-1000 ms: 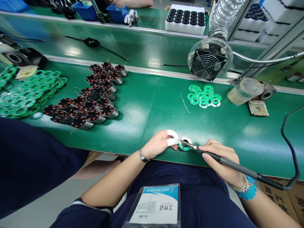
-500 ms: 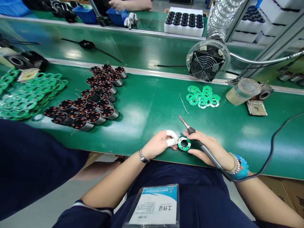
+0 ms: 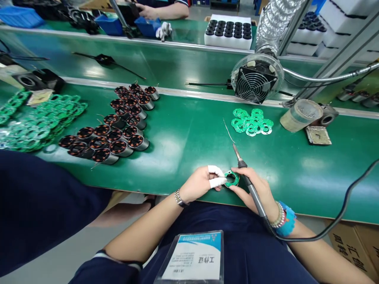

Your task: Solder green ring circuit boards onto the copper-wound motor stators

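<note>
Near the table's front edge, my left hand [image 3: 203,182] pinches a green ring-shaped circuit board [image 3: 236,182] between thumb and fingers wrapped in white tape. My right hand [image 3: 256,189] holds a soldering iron [image 3: 255,196] against the palm, its tip pointing away from me. The thumb and index fingertip of that hand also touch the board's right side. Whether the board sits on another part is hard to make out. A thin piece of solder wire [image 3: 228,130] lies just beyond the iron's tip.
Wound motor stators [image 3: 118,146] stand at centre left, beside stacked green boards [image 3: 44,122]. More ring boards [image 3: 251,121] lie beyond my hands, below a fan [image 3: 255,85]. A tilted cup [image 3: 300,115] and a sponge tray [image 3: 318,135] stand at right. Another person's hand [image 3: 148,12] shows across the bench.
My right fingers have closed in onto the board, which has tilted a little. The soldering iron has swung steeper, its tip shifting right. My left hand keeps its pinch.
</note>
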Demonstrator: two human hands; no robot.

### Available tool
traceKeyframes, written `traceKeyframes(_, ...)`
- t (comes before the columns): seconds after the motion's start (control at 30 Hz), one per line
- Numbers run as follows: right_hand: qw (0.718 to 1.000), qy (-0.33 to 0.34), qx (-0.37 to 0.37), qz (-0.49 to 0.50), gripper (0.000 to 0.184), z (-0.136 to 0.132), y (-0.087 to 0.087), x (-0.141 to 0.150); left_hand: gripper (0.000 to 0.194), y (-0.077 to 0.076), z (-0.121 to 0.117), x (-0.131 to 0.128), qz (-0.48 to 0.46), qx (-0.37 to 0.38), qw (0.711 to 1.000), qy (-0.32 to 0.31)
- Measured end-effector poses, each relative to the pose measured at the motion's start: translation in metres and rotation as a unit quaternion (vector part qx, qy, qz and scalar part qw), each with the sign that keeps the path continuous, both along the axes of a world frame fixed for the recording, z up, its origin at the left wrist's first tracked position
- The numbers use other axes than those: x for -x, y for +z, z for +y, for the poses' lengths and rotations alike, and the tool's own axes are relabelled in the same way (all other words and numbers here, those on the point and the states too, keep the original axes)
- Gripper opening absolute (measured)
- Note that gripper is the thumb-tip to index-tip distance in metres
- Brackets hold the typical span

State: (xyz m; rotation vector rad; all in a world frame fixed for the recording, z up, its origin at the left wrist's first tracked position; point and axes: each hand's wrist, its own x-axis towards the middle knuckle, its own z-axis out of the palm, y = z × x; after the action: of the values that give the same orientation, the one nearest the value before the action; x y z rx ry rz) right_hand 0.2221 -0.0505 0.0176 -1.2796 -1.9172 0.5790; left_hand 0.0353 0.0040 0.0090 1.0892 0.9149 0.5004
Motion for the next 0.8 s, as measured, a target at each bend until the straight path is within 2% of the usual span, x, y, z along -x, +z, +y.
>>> traceKeyframes(0.1,0.999,0.008,-0.029,0.014,0.025,0.008,0.005,0.004,0.025,0.004,0.003,-0.005,-0.014,0.041,0.999,0.007)
traceKeyframes(0.2,0.998,0.032,-0.057,0.019,0.023,0.016,0.006,0.01,0.029,0.005,0.003,-0.005,-0.024,0.055,0.998,0.017)
traceKeyframes(0.3,0.996,0.043,-0.077,0.021,0.025,0.02,0.005,0.017,0.028,0.004,-0.001,-0.003,-0.036,0.049,0.997,0.039)
traceKeyframes(0.43,0.997,0.025,-0.067,0.013,0.029,0.017,0.003,0.023,0.025,0.0,-0.006,-0.001,-0.049,0.034,0.996,0.068)
traceKeyframes(0.7,0.997,-0.049,-0.025,0.056,0.022,0.004,0.019,0.004,0.023,-0.002,-0.003,0.004,-0.036,0.055,0.998,0.002)
traceKeyframes(0.8,0.997,-0.042,-0.001,0.065,0.016,-0.004,0.026,-0.009,0.022,-0.001,-0.001,0.003,-0.032,0.06,0.998,0.003)
